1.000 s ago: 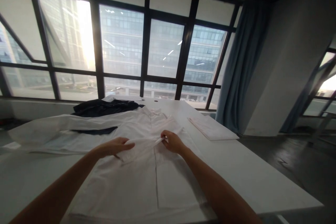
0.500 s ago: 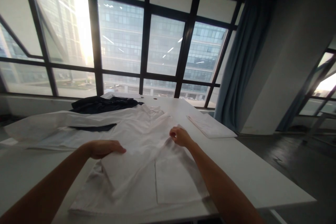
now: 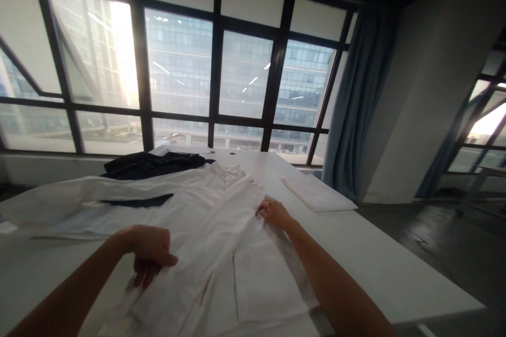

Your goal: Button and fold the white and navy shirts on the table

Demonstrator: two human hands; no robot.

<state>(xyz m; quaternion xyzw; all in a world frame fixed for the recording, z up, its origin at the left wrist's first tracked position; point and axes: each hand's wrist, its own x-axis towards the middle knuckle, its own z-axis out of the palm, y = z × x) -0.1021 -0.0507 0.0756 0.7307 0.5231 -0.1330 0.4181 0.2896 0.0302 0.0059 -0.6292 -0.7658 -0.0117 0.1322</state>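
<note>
A long-sleeved white coat (image 3: 205, 210) lies spread over the table, its collar toward the window and its hem toward me. On its left edge, low down, is my left hand (image 3: 152, 250), with fingers curled around the cloth and the thumb pointing right. My right hand (image 3: 274, 213) pinches a fold at the coat's right side, which lifts slightly there. Below that fold a large patch pocket (image 3: 264, 279) shows on the front panel. One sleeve (image 3: 51, 195) stretches out to the left.
Behind the coat a dark garment (image 3: 154, 163) is heaped on the white table (image 3: 375, 263). A folded white cloth (image 3: 318, 193) rests near the table's right edge. Windows stand beyond, with a blue curtain (image 3: 358, 105) and a pillar to the right.
My left hand has moved down and slightly left, turning its fingers downward, and the left front of the coat has shifted with it. My right hand keeps its pinch almost in place.
</note>
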